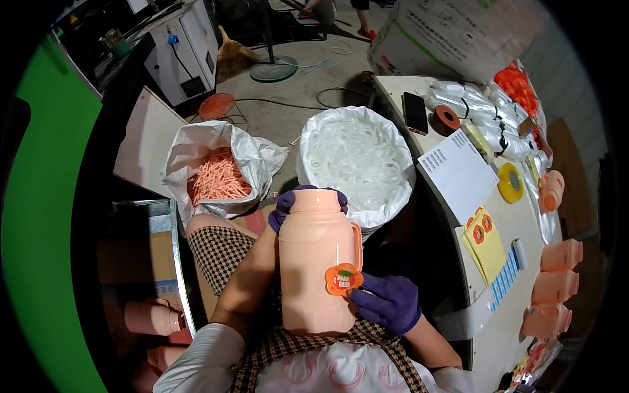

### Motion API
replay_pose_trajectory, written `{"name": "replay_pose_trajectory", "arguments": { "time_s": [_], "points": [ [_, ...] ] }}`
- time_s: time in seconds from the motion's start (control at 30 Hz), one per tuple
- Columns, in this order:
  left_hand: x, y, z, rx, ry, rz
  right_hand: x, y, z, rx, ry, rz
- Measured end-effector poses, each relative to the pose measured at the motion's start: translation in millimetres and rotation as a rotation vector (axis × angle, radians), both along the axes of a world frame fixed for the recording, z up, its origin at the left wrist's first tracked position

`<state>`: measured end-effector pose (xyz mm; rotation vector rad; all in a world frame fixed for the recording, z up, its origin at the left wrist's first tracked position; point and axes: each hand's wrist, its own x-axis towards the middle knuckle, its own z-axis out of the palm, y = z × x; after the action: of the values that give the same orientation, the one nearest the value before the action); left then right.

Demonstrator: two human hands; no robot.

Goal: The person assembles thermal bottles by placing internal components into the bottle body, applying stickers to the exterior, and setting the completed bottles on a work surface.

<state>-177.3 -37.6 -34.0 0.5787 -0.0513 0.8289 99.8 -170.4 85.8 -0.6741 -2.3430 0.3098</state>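
A peach plastic flask (308, 262) is being held over the lap (219, 254), its neck (314, 200) being clasped from behind by the purple-gloved left hand (283, 209). An orange flower-shaped sticker (337, 281) is being pinched at one edge by the right hand (392, 306), against the flask beside its handle (358, 245). Yellow sheets (487, 254) are being carried by the bench (514, 221).

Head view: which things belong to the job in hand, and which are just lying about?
Likely in the job:
peach plastic jug with handle, held by purple-gloved left hand
orange flower-shaped sticker at purple-gloved right hand
yellow sheet bearing similar stickers

Seemingly just lying about:
black rectangular phone
tan straw broom
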Motion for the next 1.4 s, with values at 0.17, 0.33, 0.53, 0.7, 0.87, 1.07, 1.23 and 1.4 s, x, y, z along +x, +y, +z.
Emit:
{"name": "replay_pose_trajectory", "arguments": {
  "time_s": [0.17,0.33,0.53,0.7,0.87,1.07,1.23,1.4],
  "points": [
    [0,9,2,0.052,0.081,0.042,4,14,-7,-0.018,0.016,0.087],
    [3,12,-5,0.01,-0.069,-0.118,3,22,-5,-0.019,-0.004,0.166],
    [8,-33,2,-0.085,0.179,0.215,31,18,-12,-0.263,-0.231,0.134],
    [-11,-32,38,0.074,0.674,0.443,100,-15,-40,-0.499,0.017,-0.305],
    [-18,-42,70,0.012,0.649,0.551,143,45,-10,-0.172,0.082,-0.911],
    [4,-36,75,-0.009,0.65,0.568,168,197,2,-0.165,0.046,-0.995],
    [3,-43,70,-0.054,0.657,0.607,177,269,-26,-0.327,0.0,-1.076],
    [-6,-44,66,-0.09,0.67,0.627,171,290,-39,-0.354,-0.218,-1.218]
  ]
}}
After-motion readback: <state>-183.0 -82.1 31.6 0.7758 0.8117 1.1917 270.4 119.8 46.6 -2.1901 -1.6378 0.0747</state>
